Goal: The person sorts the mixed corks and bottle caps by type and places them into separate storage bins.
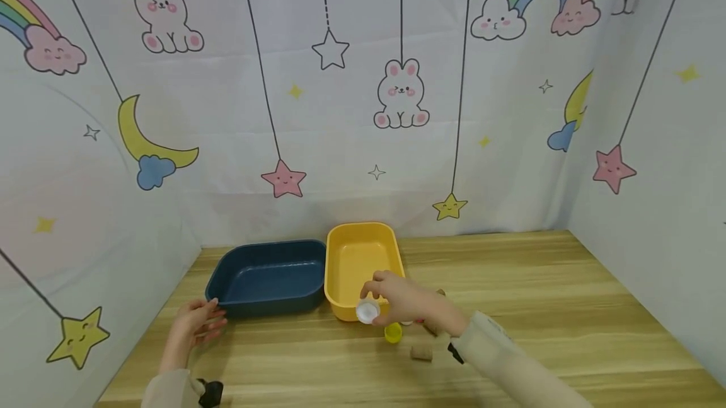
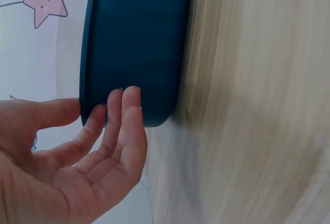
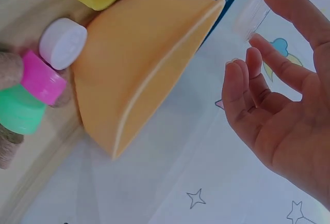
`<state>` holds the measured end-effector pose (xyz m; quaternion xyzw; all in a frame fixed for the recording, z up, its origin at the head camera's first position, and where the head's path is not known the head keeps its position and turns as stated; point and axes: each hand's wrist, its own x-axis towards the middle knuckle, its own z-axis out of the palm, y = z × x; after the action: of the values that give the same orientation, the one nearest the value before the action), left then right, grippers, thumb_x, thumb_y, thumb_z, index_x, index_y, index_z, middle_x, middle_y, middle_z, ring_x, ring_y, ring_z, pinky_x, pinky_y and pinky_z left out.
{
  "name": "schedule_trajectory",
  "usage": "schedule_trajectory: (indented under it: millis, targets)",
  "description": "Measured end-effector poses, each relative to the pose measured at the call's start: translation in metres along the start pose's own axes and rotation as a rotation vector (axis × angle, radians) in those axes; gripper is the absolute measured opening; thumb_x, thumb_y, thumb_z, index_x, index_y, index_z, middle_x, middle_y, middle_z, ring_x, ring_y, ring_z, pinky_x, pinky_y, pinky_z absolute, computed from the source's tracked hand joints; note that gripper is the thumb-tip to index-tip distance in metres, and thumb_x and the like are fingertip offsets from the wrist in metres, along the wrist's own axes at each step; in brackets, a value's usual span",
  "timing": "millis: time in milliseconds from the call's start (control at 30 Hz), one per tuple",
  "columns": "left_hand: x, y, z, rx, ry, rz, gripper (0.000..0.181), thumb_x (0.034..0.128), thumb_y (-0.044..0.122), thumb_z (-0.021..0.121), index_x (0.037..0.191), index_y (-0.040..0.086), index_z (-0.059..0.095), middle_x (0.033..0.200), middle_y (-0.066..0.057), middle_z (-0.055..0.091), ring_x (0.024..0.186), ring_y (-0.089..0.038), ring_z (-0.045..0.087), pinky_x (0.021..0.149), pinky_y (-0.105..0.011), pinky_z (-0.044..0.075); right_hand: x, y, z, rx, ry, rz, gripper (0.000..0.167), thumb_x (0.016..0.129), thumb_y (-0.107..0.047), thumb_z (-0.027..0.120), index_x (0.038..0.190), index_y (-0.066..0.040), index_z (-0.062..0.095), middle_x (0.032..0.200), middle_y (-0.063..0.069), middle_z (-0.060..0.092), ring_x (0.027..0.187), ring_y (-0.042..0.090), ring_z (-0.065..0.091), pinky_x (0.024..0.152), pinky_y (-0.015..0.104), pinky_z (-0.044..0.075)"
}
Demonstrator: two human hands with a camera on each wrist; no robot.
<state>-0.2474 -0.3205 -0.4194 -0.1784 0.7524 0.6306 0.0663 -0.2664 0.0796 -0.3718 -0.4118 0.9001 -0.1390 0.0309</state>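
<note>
My right hand [image 1: 404, 299] pinches a white bottle cap [image 1: 368, 311] between thumb and forefinger, above the front rim of the yellow bin [image 1: 363, 250]. In the right wrist view that cap [image 3: 251, 16] looks pale, and the other fingers are bent without touching it. At the front left corner of the dark blue bin [image 1: 272, 282], my left hand [image 1: 195, 326] holds the rim, the thumb at its top edge and the fingers along the outer wall. A yellow cap [image 1: 393, 333] lies on the table in front of the yellow bin.
A cork [image 1: 421, 352] lies right of the yellow cap. Beside the yellow bin sit a white cap [image 3: 63, 43], a pink cap [image 3: 44, 79], a green cap [image 3: 21, 109] and more corks [image 3: 7, 70]. A patterned cloth [image 1: 340, 143] encloses the wooden table [image 1: 510, 307].
</note>
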Motion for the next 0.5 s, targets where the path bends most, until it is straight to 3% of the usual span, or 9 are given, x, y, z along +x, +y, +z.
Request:
schedule_trajectory:
  millis: [100,300,500]
  targets:
    - [0.001,-0.001,0.0,0.012,0.006,0.007,0.039,0.0941,0.022,0.041,0.112,-0.012,0.031,0.072,0.006,0.062,0.063,-0.01,0.065,0.062,-0.032,0.055,0.008,0.0,-0.007,-0.021,0.01,0.002,0.04,0.073,-0.028,0.073,0.107,-0.016,0.056,0.095,0.003,0.053,0.086,0.013,0.052,0.066,0.016,0.043]
    - [0.0,-0.001,0.001,0.028,0.021,0.019,0.024,0.094,0.021,0.04,0.088,-0.002,0.04,0.071,0.006,0.062,0.062,-0.01,0.065,0.06,-0.03,0.054,0.026,-0.004,-0.021,-0.044,0.029,0.017,0.04,0.074,-0.028,0.072,0.108,-0.017,0.056,0.096,0.004,0.053,0.085,0.013,0.051,0.068,0.018,0.044]
    - [0.0,-0.002,0.001,0.031,0.024,0.019,0.024,0.0939,0.02,0.04,0.087,-0.002,0.04,0.07,0.006,0.062,0.062,-0.01,0.065,0.06,-0.03,0.054,0.046,-0.009,-0.032,-0.043,0.035,0.011,0.041,0.075,-0.028,0.071,0.11,-0.015,0.055,0.096,0.005,0.055,0.085,0.014,0.051,0.071,0.021,0.044]
